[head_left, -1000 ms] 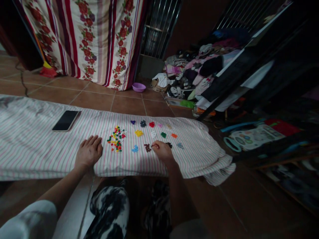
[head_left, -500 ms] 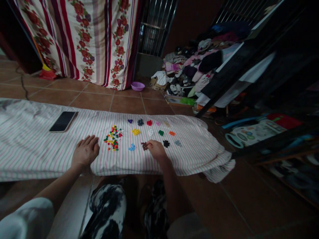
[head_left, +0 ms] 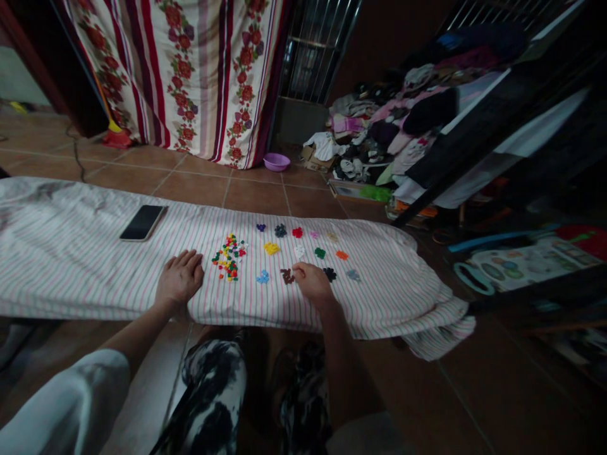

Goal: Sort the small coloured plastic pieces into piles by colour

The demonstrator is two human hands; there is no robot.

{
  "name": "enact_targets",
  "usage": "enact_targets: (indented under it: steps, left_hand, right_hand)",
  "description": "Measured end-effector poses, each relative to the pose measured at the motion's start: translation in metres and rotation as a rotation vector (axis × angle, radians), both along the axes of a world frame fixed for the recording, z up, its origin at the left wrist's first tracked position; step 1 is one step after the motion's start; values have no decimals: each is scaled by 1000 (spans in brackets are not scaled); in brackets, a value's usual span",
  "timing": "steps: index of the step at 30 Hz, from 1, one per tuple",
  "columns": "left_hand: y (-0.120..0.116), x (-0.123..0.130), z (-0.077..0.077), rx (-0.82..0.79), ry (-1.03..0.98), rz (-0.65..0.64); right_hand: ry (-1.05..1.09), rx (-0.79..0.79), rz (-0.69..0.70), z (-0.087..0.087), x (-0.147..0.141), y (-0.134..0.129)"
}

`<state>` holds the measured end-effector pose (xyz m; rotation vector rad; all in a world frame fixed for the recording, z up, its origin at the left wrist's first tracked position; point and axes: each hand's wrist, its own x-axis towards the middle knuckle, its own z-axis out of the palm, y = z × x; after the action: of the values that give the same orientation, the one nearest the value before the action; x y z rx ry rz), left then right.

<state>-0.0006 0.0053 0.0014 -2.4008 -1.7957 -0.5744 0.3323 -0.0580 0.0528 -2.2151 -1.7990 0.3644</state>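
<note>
My left hand (head_left: pixel 180 278) lies flat on the striped cloth (head_left: pixel 109 272), fingers stretched out, just left of a mixed heap of small coloured pieces (head_left: pixel 231 258). My right hand (head_left: pixel 312 281) has its fingers curled and pinched at the right edge of a small brown pile (head_left: pixel 287 276). Whatever its fingertips hold, if anything, is hidden. Close to it are a black pile (head_left: pixel 330 274), a light blue pile (head_left: pixel 262 276), a white pile (head_left: pixel 299 251) and a green pile (head_left: pixel 320 253).
Yellow (head_left: pixel 271 248), red (head_left: pixel 297 232), dark grey (head_left: pixel 281 230), orange (head_left: pixel 341 255) and grey (head_left: pixel 353 275) piles are grouped around. A phone (head_left: pixel 143 223) rests at the left. Beyond are a purple basin (head_left: pixel 276 162), a floral curtain (head_left: pixel 203 82) and heaped clothes (head_left: pixel 379 126).
The camera view has turned left, so the scene sits further right in the frame. Both hands stay in nearly the same places on the cloth, the right one still beside the brown pile.
</note>
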Motion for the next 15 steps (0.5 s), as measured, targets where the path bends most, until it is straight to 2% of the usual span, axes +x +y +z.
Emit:
enact_targets:
  steps: [4, 8, 15]
  left_hand:
    - [-1, 1, 2, -2, -8, 13]
    - [-1, 1, 2, -5, -11, 8]
    - [1, 0, -1, -2, 0, 13]
  right_hand:
    - [50, 70, 29, 4, -9, 5]
    - [123, 145, 152, 6, -33, 12]
    - [102, 70, 377, 2, -91, 22]
